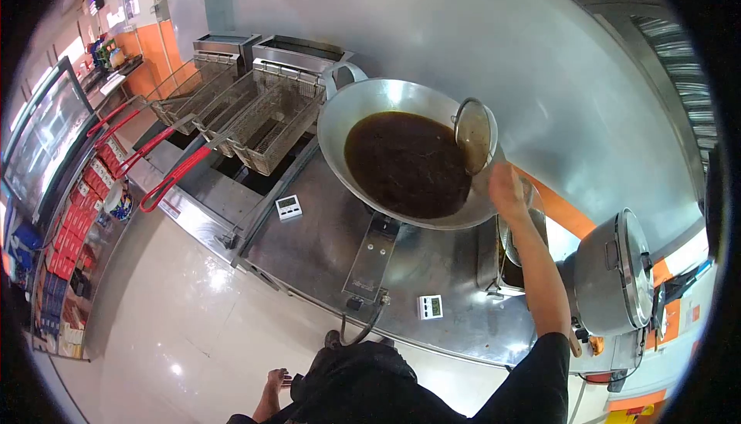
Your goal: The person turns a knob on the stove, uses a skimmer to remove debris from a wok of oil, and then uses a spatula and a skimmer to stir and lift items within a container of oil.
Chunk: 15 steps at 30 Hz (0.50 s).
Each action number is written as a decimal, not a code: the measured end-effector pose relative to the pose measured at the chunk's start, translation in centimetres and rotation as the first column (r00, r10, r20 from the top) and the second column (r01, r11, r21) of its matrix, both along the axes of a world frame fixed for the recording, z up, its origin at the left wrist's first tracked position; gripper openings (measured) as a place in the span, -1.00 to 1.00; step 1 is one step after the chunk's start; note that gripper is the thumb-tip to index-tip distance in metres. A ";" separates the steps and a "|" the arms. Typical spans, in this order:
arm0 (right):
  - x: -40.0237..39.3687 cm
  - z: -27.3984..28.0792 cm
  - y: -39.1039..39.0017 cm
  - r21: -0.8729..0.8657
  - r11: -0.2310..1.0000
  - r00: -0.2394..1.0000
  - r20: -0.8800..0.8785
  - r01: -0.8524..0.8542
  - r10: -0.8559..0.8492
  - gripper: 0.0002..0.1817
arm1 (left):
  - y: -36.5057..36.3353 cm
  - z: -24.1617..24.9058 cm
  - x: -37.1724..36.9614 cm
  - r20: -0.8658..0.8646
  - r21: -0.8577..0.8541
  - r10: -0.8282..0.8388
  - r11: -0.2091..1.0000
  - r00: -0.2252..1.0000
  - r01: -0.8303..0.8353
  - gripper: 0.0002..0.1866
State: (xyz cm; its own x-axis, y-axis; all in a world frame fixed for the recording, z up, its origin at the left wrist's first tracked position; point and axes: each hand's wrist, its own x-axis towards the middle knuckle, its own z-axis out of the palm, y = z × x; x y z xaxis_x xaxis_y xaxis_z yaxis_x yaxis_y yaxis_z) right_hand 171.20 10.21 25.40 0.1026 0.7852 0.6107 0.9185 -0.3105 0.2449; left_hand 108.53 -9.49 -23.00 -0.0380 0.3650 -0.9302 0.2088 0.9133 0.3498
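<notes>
My right hand [506, 191] is closed at the right rim of a wide metal wok [334, 169], gripping a round mesh strainer [480, 127]; the hand hides its handle. The strainer stands tilted against the wok's right inner side, its lower edge at the surface of the dark brown oil-like liquid [409, 163]. Down by my left side, away from the counter, hangs my left hand [276, 380]. Its fingers look loosely stretched, with nothing visible in them.
Fryer baskets [282, 119] with red handles sit over fryers at the left. Two white timers [289, 207] lie on the steel counter [309, 250]. Right of the wok are a metal container [488, 258] and a large lidded pot [606, 277]. A display case [54, 142] stands far left.
</notes>
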 end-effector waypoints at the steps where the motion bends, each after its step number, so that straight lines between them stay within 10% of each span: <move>1: -0.4 0.6 1.2 -0.158 0.983 0.977 -0.176 0.094 -0.122 -0.85 | 0.1 0.3 0.0 0.011 0.000 0.019 1.000 1.000 -0.019 -0.66; 12: 1.7 -4.5 8.3 -0.216 0.969 0.949 -0.312 -0.122 0.049 -0.86 | -4.0 1.6 0.0 -0.022 -0.014 0.100 0.995 0.995 -0.100 -0.67; 15: 0.0 -3.2 7.8 -0.192 0.942 0.810 -0.574 -0.276 0.121 -0.86 | -5.3 3.9 -0.3 -0.040 0.266 -0.226 0.936 0.973 0.228 -0.67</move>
